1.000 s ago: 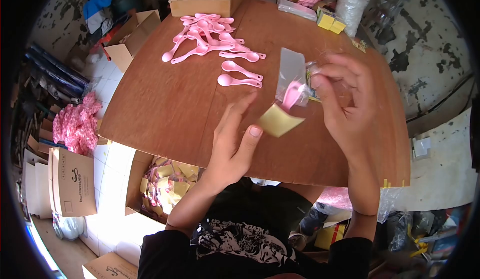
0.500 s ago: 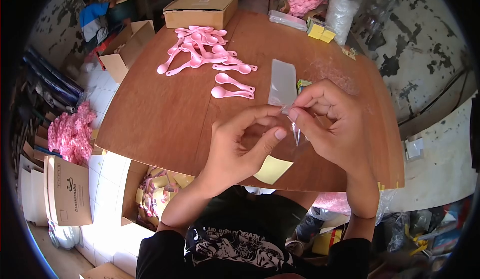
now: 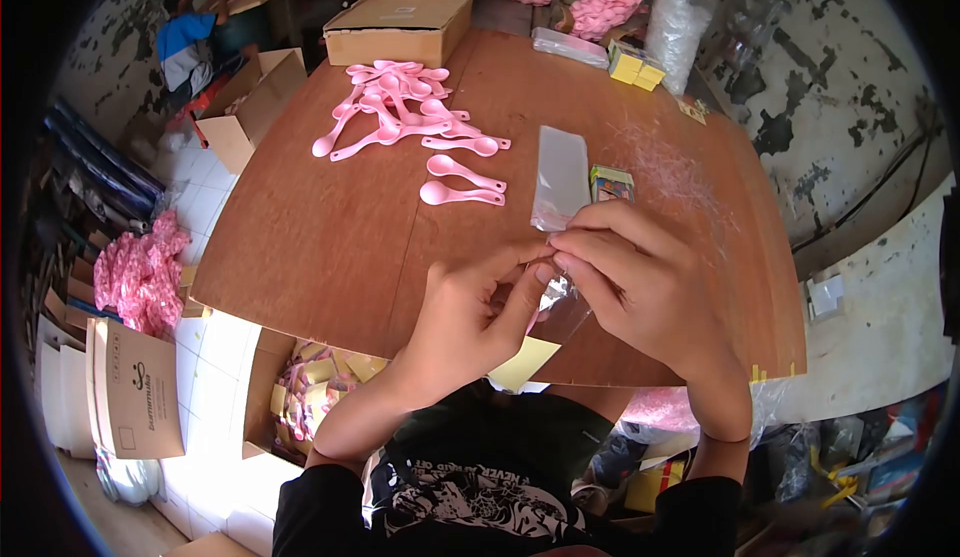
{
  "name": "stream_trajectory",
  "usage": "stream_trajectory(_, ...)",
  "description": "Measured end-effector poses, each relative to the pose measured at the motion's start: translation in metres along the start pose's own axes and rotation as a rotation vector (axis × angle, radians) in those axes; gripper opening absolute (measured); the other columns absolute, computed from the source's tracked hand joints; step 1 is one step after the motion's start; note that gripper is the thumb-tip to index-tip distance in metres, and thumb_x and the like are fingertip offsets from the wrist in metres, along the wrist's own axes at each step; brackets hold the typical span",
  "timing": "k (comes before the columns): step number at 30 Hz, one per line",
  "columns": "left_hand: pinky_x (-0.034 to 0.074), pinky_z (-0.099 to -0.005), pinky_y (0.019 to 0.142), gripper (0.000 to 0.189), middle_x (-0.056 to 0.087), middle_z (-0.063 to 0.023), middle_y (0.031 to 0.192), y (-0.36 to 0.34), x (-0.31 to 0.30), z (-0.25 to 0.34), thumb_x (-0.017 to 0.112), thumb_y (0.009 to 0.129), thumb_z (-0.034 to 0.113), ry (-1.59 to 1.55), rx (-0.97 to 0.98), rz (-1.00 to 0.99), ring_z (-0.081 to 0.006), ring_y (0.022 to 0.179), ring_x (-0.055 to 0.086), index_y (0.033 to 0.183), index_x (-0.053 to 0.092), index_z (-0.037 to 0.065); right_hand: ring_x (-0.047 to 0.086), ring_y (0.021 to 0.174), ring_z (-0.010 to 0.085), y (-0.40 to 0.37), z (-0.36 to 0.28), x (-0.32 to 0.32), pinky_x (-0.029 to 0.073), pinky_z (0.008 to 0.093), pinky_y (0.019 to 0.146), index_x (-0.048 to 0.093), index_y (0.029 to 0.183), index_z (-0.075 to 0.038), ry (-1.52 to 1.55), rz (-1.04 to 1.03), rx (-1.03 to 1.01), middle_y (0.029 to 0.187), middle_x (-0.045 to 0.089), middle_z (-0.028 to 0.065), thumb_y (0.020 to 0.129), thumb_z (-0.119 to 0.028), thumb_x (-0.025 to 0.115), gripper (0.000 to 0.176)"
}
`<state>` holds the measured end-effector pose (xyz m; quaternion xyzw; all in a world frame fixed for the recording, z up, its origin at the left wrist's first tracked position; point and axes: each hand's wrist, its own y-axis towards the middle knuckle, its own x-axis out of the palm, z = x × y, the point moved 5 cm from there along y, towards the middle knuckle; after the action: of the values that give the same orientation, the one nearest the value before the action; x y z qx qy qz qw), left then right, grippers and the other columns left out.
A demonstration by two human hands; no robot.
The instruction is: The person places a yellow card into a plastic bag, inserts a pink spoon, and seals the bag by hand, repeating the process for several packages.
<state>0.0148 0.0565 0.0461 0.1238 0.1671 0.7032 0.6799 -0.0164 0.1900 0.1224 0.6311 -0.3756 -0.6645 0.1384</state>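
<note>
My left hand and my right hand meet fingertip to fingertip near the table's front edge. Both pinch a clear plastic bag that hangs below the fingers; something pink shows behind my left thumb, mostly hidden. Under the hands lies a yellow card. Just beyond my right hand are a stack of clear bags and a small printed card stack. Two pink spoons lie side by side left of the bags, with a pile of pink spoons behind them.
On the wooden table stand a closed cardboard box, yellow card stacks and loose thin strands. An open carton with packed pieces stands below the left edge. Another person is at the back left.
Both hands have moved slightly down and left with the bag, which now hangs more spread out. The small card stack is more exposed, and the yellow card lies a little lower in view.
</note>
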Motion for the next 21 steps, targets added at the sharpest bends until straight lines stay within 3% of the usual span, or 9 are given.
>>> stream_trajectory(4, 0.053, -0.0225, 0.060, 0.024, 0.070, -0.0108, 0.077, -0.002, 0.000, 0.008, 0.059, 0.091, 0.001, 0.159, 0.080, -0.020, -0.0100, 0.069, 0.069, 0.112, 0.063, -0.008, 0.058, 0.063, 0.0163, -0.003, -0.007, 0.002, 0.045, 0.0307, 0.053, 0.062, 0.079, -0.006, -0.270, -0.010, -0.170, 0.082, 0.057, 0.0014, 0.062, -0.011, 0.071, 0.020)
stream_trajectory(8, 0.055, -0.0244, 0.064, 0.029, 0.070, -0.0164, 0.081, -0.003, 0.004, 0.016, 0.064, 0.084, -0.001, 0.238, 0.138, -0.178, -0.0160, 0.073, 0.071, 0.112, 0.063, -0.008, 0.058, 0.062, 0.0181, -0.004, -0.007, -0.002, 0.047, 0.0308, 0.053, 0.062, 0.076, -0.007, -0.259, -0.058, -0.129, 0.077, 0.055, 0.0023, 0.060, -0.008, 0.072, 0.019)
stream_trajectory(11, 0.055, -0.0248, 0.065, 0.030, 0.071, -0.0178, 0.086, -0.005, 0.004, 0.017, 0.065, 0.082, -0.002, 0.200, 0.183, -0.226, -0.0166, 0.075, 0.071, 0.112, 0.064, -0.008, 0.058, 0.061, 0.0156, -0.007, 0.003, -0.005, 0.047, 0.0282, 0.055, 0.062, 0.073, -0.005, -0.033, -0.065, -0.002, 0.074, 0.056, 0.0034, 0.064, -0.001, 0.068, 0.012)
stream_trajectory(13, 0.055, -0.0249, 0.065, 0.029, 0.071, -0.0181, 0.089, -0.007, 0.005, 0.014, 0.065, 0.082, -0.004, 0.177, 0.189, -0.243, -0.0159, 0.076, 0.071, 0.112, 0.064, -0.008, 0.057, 0.061, 0.0117, -0.012, 0.015, -0.007, 0.046, 0.0256, 0.057, 0.061, 0.072, -0.004, 0.406, 0.033, 0.279, 0.074, 0.059, 0.0040, 0.070, 0.003, 0.060, 0.007)
stream_trajectory(15, 0.055, -0.0258, 0.066, 0.027, 0.072, -0.0180, 0.096, -0.012, 0.005, 0.005, 0.064, 0.084, -0.007, -0.012, 0.158, -0.199, -0.0143, 0.075, 0.069, 0.111, 0.064, -0.009, 0.056, 0.063, 0.0099, -0.019, 0.025, -0.013, 0.046, 0.0239, 0.058, 0.061, 0.074, -0.001, 0.450, 0.028, 0.262, 0.078, 0.061, 0.0048, 0.073, 0.006, 0.057, 0.009)
stream_trajectory(17, 0.056, -0.0263, 0.069, 0.028, 0.072, -0.0170, 0.095, -0.014, 0.004, 0.000, 0.065, 0.085, -0.006, -0.074, 0.151, -0.128, -0.0147, 0.078, 0.070, 0.112, 0.063, -0.008, 0.056, 0.064, 0.0123, -0.035, 0.050, -0.020, 0.047, 0.0237, 0.060, 0.061, 0.076, 0.000, 0.918, 0.240, 0.507, 0.079, 0.060, 0.0066, 0.075, 0.003, 0.056, 0.006)
stream_trajectory(19, 0.057, -0.0267, 0.072, 0.029, 0.072, -0.0161, 0.094, -0.014, 0.002, -0.001, 0.066, 0.085, -0.004, -0.136, 0.145, -0.055, -0.0150, 0.081, 0.071, 0.114, 0.063, -0.007, 0.056, 0.065, 0.0134, -0.046, 0.081, -0.035, 0.047, 0.0231, 0.061, 0.060, 0.079, 0.000, 1.053, 0.358, 0.489, 0.081, 0.058, 0.0084, 0.079, -0.002, 0.054, 0.007)
stream_trajectory(21, 0.056, -0.0243, 0.071, 0.025, 0.072, -0.0123, 0.090, -0.013, -0.001, -0.001, 0.066, 0.086, -0.004, -0.257, 0.124, 0.082, -0.0109, 0.076, 0.069, 0.110, 0.065, -0.007, 0.054, 0.066, 0.0150, -0.064, 0.125, -0.052, 0.048, 0.0279, 0.062, 0.056, 0.081, -0.004, 1.143, 0.334, 0.554, 0.085, 0.051, 0.0054, 0.085, -0.015, 0.055, 0.011)
